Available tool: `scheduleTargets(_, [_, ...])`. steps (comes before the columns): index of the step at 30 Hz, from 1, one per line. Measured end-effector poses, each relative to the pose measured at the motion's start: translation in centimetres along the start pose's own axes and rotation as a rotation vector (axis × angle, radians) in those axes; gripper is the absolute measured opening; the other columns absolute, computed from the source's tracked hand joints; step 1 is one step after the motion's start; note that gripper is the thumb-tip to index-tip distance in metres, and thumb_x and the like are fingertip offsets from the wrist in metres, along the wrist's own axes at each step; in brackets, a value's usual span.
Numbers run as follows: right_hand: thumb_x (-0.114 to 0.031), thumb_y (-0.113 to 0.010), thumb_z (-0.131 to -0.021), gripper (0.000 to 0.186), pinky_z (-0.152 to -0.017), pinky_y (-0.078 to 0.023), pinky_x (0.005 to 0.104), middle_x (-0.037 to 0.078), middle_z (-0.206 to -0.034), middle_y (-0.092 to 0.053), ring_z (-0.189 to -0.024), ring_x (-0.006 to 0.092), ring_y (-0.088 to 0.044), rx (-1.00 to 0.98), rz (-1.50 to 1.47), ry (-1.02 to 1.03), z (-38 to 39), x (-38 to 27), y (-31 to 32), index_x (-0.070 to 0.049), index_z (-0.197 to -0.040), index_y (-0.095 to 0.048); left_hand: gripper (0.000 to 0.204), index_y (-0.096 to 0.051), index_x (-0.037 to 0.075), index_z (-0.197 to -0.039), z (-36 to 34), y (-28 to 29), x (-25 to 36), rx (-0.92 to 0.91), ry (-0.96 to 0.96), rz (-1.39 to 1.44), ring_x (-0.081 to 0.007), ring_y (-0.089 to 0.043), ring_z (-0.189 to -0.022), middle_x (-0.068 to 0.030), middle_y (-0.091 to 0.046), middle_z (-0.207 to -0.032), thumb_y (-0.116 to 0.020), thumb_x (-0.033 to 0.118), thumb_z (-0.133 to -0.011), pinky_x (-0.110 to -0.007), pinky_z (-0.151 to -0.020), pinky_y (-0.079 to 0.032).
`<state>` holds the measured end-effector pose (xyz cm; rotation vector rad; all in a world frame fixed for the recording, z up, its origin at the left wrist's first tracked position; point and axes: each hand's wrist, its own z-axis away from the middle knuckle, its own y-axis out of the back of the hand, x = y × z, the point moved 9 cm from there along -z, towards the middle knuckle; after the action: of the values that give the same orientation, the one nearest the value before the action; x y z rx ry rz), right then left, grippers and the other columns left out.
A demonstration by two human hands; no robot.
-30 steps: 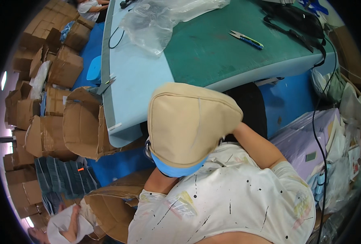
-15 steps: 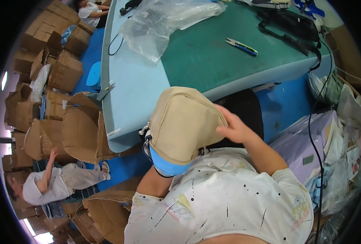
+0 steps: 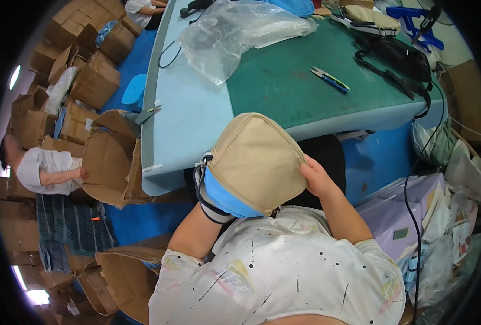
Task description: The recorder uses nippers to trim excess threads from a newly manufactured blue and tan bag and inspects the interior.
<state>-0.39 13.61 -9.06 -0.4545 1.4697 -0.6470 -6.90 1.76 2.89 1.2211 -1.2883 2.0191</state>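
Observation:
A small beige bag with a blue lower side is held up in front of my chest, its broad beige face toward me. A dark blue and white strap hangs from its left side by a metal clip. Closed at the bag's right edge, my right hand grips it there. My left forearm runs up behind the bag's lower left. That hand is hidden by the bag, so its fingers do not show.
A table with a green mat stands ahead. On it lie thread snips, clear plastic, a black bag and another beige bag. Cardboard boxes and a person are at left; wrapped lilac goods at right.
The bag has turned and its sides look fuller, with more blue and the strap showing. My right hand stays on its right edge. The person at left has stepped and shifted posture.

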Motion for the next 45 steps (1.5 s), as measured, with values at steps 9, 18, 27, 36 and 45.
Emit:
scheduleTargets(9, [-0.025,-0.049,-0.096,0.045,-0.098,-0.039,0.0307,0.009,-0.127,-0.052,-0.116,0.0156,-0.049,-0.155,0.198,0.169,-2.2,-7.9,-4.4,0.001,-0.133,-0.043,0.057,-0.04,0.008,-0.136,-0.4,-2.1,2.0,-0.062,-0.28,-0.982,-0.0217,-0.046,-0.123,-0.0089,-0.047,-0.135,-0.063,0.022,-0.086,-0.035,-0.104,-0.036])
scheduleTargets(18, [-0.029,-0.041,-0.1,0.038,-0.088,-0.044,0.0261,0.004,-0.112,-0.059,-0.101,0.0099,-0.054,-0.139,0.045,0.188,-2.1,-2.0,-4.9,0.0,-0.124,-0.05,0.058,-0.04,0.008,-0.136,0.8,-3.2,3.1,-0.099,-0.415,-1.153,-0.022,-0.047,-0.122,-0.0097,-0.049,-0.133,-0.064,0.022,-0.085,-0.035,-0.104,-0.037])
scheduleTargets(27, [-0.031,-0.044,-0.099,0.029,-0.068,-0.044,0.0238,0.004,-0.09,-0.058,-0.076,0.0096,-0.053,-0.139,-0.318,0.066,-1.6,-0.1,0.2,-0.005,-0.104,-0.057,0.057,-0.044,0.011,-0.135,0.4,-3.1,-0.5,-0.449,-0.546,-1.41,-0.0266,-0.046,-0.124,-0.0095,-0.046,-0.138,-0.062,0.033,-0.086,-0.039,-0.106,-0.035])
scheduleTargets(36, [-0.029,-0.065,-0.086,0.044,-0.087,-0.038,0.0247,0.001,-0.103,-0.053,-0.097,0.0099,-0.049,-0.045,0.301,0.178,1.7,0.2,-2.2,-0.006,-0.119,-0.048,0.047,-0.039,0.005,-0.137,1.7,4.7,-7.7,-0.056,0.104,0.347,-0.0235,-0.047,-0.123,-0.0119,-0.046,-0.137,-0.046,0.025,-0.095,-0.036,-0.104,-0.038])
scheduleTargets(45, [-0.004,-0.061,-0.086,0.025,-0.084,-0.044,0.0253,0.004,-0.106,-0.061,-0.095,0.0108,-0.056,0.355,0.2,0.376,3.3,-7.1,1.9,-0.003,-0.11,-0.055,0.027,-0.061,0.002,-0.109,2.7,10.6,-4.5,0.352,0.152,-0.262,-0.0129,-0.06,-0.084,-0.007,-0.065,-0.1,-0.049,0.023,-0.096,-0.028,-0.076,-0.048])
